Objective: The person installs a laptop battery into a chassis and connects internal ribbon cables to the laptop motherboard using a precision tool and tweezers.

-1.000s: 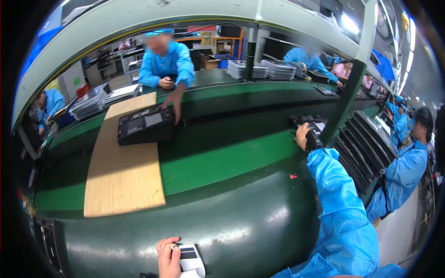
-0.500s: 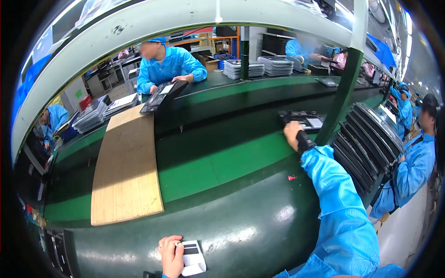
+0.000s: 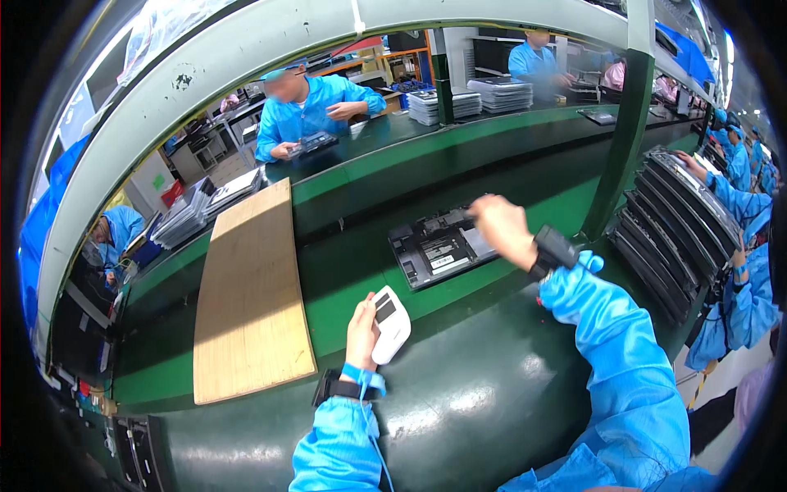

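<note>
My left hand is closed on a white card with rounded corners and dark strips near its top, just in front of the laptop base. That laptop base is black, with several pale labels and uncovered parts. It lies on the green belt. My right hand is over its right side, near the far corner. Its fingers are bent and smeared by motion, so whether they grip the base is unclear.
A wooden board lies across the belt at left. Right of a green post stands a tall stack of dark laptop parts. Opposite, a co-worker in blue handles another laptop part. An overhead beam arches above.
The laptop base has come left and nearer along the belt. My right hand has moved from its near-left edge to its right side. My left hand has risen toward it with the white card.
</note>
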Demonstrator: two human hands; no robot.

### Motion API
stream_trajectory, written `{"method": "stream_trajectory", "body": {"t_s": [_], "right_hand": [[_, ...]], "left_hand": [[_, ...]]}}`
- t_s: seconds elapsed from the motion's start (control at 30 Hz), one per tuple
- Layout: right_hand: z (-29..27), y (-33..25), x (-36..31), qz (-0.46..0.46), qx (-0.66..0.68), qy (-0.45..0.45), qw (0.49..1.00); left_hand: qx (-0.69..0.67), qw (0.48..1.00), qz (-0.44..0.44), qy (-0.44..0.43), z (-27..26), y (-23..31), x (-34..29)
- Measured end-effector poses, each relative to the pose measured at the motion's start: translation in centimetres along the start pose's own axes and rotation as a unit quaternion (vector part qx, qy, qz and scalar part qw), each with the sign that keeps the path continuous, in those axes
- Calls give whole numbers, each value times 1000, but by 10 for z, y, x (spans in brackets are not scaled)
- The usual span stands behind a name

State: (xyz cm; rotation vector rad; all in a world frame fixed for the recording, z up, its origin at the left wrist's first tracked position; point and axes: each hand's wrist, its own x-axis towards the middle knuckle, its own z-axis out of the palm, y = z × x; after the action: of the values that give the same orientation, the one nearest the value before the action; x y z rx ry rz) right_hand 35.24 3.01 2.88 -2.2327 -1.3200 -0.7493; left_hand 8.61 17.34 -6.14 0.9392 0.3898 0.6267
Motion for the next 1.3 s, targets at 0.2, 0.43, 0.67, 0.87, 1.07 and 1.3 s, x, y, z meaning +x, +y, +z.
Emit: {"method": "stream_trajectory", "body": {"t_s": [0.2, 0.43, 0.67, 0.87, 1.07, 1.3], "right_hand": [[37, 71, 1, 314, 47, -245, 916], [-37, 40, -47, 286, 328, -245, 866], [-123, -26, -178, 265, 373, -297, 838], [-134, -25, -193, 352, 462, -223, 783], [-132, -58, -177, 347, 628, -363, 595], [-115, -95, -182, 265, 729, -327, 540]], "left_hand": [[87, 994, 12, -58, 36, -22, 54], [90, 995, 7, -43, 35, -2, -64], [216, 976, -12, 7, 30, 6, -261], [400, 916, 5, 36, 32, 43, -277], [458, 888, -4, -33, 67, 47, -224], [494, 866, 22, -73, 78, 23, -182]]}}
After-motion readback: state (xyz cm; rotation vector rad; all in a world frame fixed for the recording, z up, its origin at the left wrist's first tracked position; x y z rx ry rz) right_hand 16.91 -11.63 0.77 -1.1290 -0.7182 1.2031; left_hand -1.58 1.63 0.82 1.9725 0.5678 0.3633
